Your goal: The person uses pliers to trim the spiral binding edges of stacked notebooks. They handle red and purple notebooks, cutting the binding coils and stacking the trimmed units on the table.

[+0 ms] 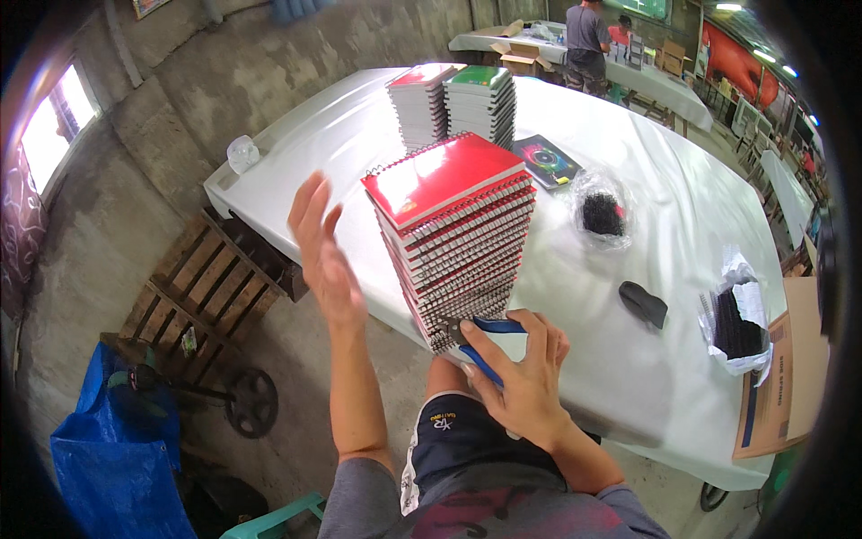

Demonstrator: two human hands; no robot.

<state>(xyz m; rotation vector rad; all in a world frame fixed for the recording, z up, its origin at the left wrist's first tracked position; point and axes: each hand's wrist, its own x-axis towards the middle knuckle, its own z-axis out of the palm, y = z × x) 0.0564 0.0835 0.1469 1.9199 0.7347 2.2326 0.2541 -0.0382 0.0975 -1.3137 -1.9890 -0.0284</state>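
I see the right fingers gripping blue-handled pliers at the notebook stack, left fingers apart beside it, a dark-lettered carton at right.

Stained grey wall; bright window left; floor perhaps concrete; lamps upper right.

Spiral-bound notebooks, red-covered on top, stood in a tall stack at the near edge of the counter, while blue-handled pliers, handles spread in the right hand, had their dark head at the lower coils.
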